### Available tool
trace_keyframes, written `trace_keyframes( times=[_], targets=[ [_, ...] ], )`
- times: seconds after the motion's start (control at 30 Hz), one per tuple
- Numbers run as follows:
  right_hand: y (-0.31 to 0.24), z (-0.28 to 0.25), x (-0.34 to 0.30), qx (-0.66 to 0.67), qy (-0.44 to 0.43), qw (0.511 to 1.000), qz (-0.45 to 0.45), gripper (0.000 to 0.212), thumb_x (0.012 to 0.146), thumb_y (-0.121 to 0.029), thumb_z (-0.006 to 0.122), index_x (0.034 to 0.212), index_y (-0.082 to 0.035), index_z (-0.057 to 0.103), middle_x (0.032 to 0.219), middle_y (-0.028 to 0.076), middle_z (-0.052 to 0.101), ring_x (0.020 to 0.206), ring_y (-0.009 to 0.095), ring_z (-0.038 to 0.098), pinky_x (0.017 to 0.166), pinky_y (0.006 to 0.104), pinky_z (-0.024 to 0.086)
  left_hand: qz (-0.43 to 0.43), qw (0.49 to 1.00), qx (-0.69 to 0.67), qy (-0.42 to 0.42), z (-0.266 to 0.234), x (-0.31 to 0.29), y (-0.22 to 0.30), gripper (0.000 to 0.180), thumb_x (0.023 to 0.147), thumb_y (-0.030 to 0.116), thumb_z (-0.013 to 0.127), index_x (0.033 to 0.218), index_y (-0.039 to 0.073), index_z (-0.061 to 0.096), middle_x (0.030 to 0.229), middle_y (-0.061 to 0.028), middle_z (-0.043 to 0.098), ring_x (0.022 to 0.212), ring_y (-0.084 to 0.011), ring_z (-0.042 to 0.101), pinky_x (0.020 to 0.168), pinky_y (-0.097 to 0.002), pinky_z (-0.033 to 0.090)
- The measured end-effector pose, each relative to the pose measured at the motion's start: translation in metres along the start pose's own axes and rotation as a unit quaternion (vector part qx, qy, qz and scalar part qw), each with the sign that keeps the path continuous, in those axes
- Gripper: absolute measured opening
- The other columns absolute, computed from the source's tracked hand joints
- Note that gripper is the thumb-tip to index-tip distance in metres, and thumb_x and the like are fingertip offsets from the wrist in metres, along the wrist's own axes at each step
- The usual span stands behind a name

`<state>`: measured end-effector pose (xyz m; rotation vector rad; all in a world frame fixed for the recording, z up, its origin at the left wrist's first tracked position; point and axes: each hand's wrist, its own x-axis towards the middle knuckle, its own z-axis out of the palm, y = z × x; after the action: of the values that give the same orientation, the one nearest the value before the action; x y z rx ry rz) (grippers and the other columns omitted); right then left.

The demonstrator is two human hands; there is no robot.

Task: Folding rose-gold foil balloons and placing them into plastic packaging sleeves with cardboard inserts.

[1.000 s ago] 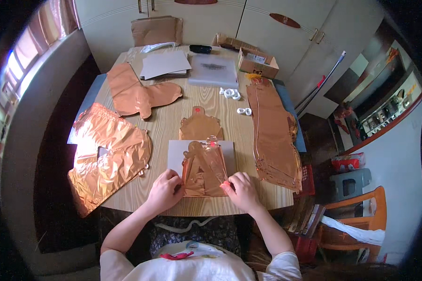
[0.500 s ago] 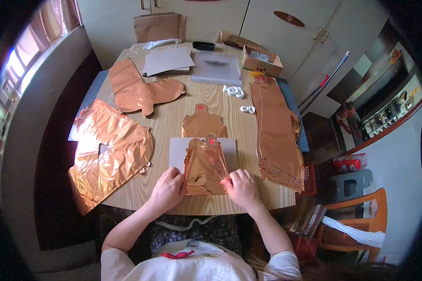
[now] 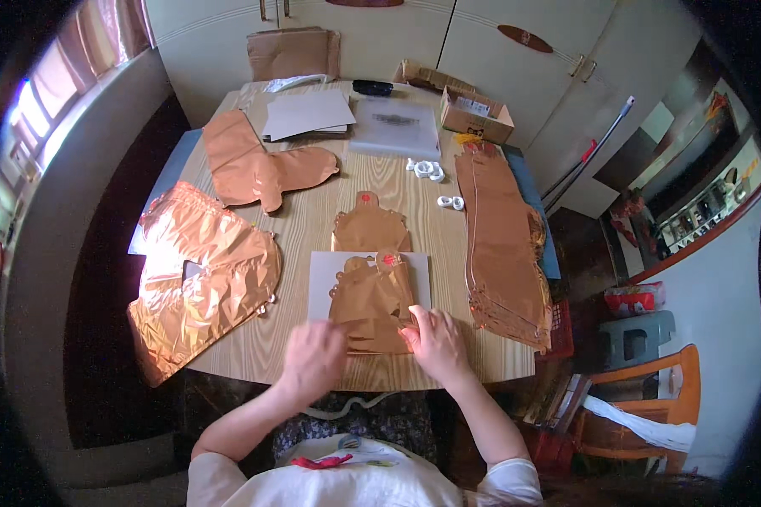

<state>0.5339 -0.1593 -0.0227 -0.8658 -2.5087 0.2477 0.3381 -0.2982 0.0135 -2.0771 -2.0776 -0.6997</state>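
While the right hand [image 3: 440,345] pinches copper foil [image 3: 368,308] and the left grip [image 3: 314,353] blurs beyond telling, a box [image 3: 484,127] holds something pale [image 3: 472,106].

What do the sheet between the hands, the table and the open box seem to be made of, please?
Sheet: probably thin foil or metallised film, coppery with a sheen, since it shows creases and highlights.
Table: wood or wood-look laminate, smooth-looking, with visible grain; which one is unclear.
Box: likely cardboard, matt brown, with thin upright walls.
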Motion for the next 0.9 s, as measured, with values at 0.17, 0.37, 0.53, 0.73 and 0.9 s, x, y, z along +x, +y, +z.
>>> trace_keyframes(
  times=[0.17, 0.37, 0.53, 0.73, 0.9],
  targets=[
    [-0.002, 0.003, 0.0, 0.016, -0.005, 1.0, 0.003, 0.043, 0.085, -0.026, 0.066, 0.12, -0.008, 0.048, 0.095, 0.015, 0.057, 0.09, 0.035, 0.057, 0.076, 0.0462, 0.048, 0.121, 0.984, -0.05, -0.121, 0.012, -0.005, 0.034, 0.068, 0.081, 0.05, 0.06, 0.128, 0.002, 0.051, 0.134, -0.0199, 0.047, 0.128, -0.0382, 0.041, 0.107, -0.048, 0.032],
    [-0.001, 0.003, 0.0, -0.002, 0.001, 1.0, 0.003, 0.042, 0.086, -0.026, 0.065, 0.12, -0.008, 0.048, 0.096, 0.015, 0.058, 0.089, 0.035, 0.057, 0.075, 0.0459, 0.049, 0.115, 0.974, -0.002, -0.197, 0.012, -0.003, 0.024, 0.095, 0.077, 0.078, 0.045, 0.143, 0.01, 0.038, 0.148, -0.0187, 0.035, 0.138, -0.0432, 0.027, 0.111, -0.0612, 0.018],
    [-0.001, 0.001, 0.0, 0.0, -0.009, 1.0, 0.008, 0.043, 0.086, -0.025, 0.065, 0.12, -0.008, 0.048, 0.095, 0.015, 0.058, 0.09, 0.035, 0.057, 0.075, 0.0456, 0.049, 0.126, 0.97, -0.008, -0.21, 0.01, 0.0, 0.014, 0.095, 0.073, 0.082, 0.046, 0.145, 0.02, 0.037, 0.149, -0.0179, 0.032, 0.139, -0.0468, 0.022, 0.109, -0.0643, 0.016],
    [-0.001, 0.001, 0.002, 0.029, -0.005, 0.999, 0.019, 0.047, 0.083, -0.023, 0.07, 0.12, -0.006, 0.048, 0.095, 0.015, 0.059, 0.087, 0.035, 0.059, 0.077, 0.0453, 0.048, 0.134, 0.967, 0.012, -0.215, 0.003, 0.003, 0.01, 0.093, 0.073, 0.082, 0.046, 0.146, 0.025, 0.036, 0.15, -0.0187, 0.031, 0.137, -0.0499, 0.022, 0.109, -0.0642, 0.016],
    [0.012, -0.007, 0.03, 0.142, -0.083, 0.981, 0.104, 0.058, 0.081, -0.029, 0.073, 0.126, -0.005, 0.045, 0.096, 0.015, 0.061, 0.088, 0.03, 0.063, 0.074, 0.0413, 0.05, 0.134, 0.963, 0.03, -0.23, 0.003, 0.004, 0.011, 0.093, 0.074, 0.083, 0.042, 0.148, 0.026, 0.034, 0.151, -0.017, 0.03, 0.139, -0.0484, 0.021, 0.111, -0.063, 0.014]
  ],
)
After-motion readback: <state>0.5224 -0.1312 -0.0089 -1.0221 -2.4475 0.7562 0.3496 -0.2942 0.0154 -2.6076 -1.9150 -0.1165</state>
